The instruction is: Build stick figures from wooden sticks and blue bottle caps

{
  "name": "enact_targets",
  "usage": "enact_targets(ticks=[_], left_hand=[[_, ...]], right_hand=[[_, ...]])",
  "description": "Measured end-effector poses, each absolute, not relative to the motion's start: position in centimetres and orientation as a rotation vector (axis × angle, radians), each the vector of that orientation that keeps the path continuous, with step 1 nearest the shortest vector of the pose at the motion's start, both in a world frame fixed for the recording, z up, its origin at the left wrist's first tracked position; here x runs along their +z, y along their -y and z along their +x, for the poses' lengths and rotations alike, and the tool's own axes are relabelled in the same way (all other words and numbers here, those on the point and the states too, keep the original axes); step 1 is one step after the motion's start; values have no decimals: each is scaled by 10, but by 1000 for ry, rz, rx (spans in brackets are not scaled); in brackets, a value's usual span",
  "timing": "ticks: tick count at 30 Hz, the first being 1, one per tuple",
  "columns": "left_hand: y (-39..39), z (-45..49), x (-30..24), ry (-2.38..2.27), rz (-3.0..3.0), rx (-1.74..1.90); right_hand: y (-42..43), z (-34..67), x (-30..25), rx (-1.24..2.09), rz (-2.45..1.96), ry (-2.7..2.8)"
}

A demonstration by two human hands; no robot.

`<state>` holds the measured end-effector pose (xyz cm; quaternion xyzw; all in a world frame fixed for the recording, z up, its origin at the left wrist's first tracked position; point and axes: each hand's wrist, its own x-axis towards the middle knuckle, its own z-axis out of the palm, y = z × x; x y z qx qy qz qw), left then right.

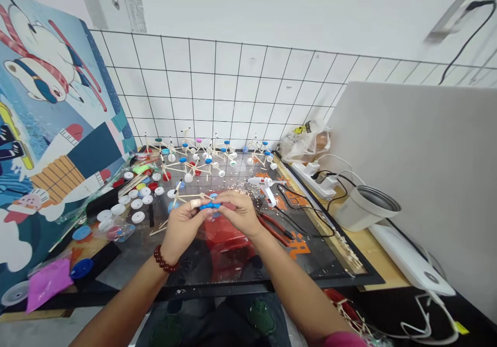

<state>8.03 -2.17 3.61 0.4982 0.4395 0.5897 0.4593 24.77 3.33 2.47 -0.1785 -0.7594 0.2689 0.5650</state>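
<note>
My left hand (185,222) and my right hand (238,212) meet over the middle of the glass-topped table (310,264). Both pinch a small blue bottle cap (210,206) between their fingertips. A thin wooden stick (185,197) lies by my left fingertips; whether it joins the cap is unclear. A bandage wraps one left finger, and a dark red bead bracelet (165,260) circles my left wrist. Behind my hands stand several stick-and-cap models (202,160).
A white glue gun (265,185) and red-handled pliers (274,225) lie right of my hands. Loose white, red and blue caps (134,197) cover the left side. A power strip (316,176), a grey pot (365,207), cables and a white board stand at the right.
</note>
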Motion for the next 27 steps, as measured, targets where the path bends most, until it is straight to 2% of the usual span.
enact_targets(ticks=[6,16,21,24,27], left_hand=[[15,79,32,-1024,1059,1524],[29,69,33,-1020,1056,1330],[59,22,57,-1042,1193,1165],[81,-35,71,-1136,1085,1431],[95,-96,76,-1332,881,1651]], right_hand=[[-35,248,23,463,-422,1966],[-22,244,24,142,-327,2144],[-19,250,34,363,-505,1859],[-29,259,37,586,-691,1493],[-40,262,36,772,-700,1237]])
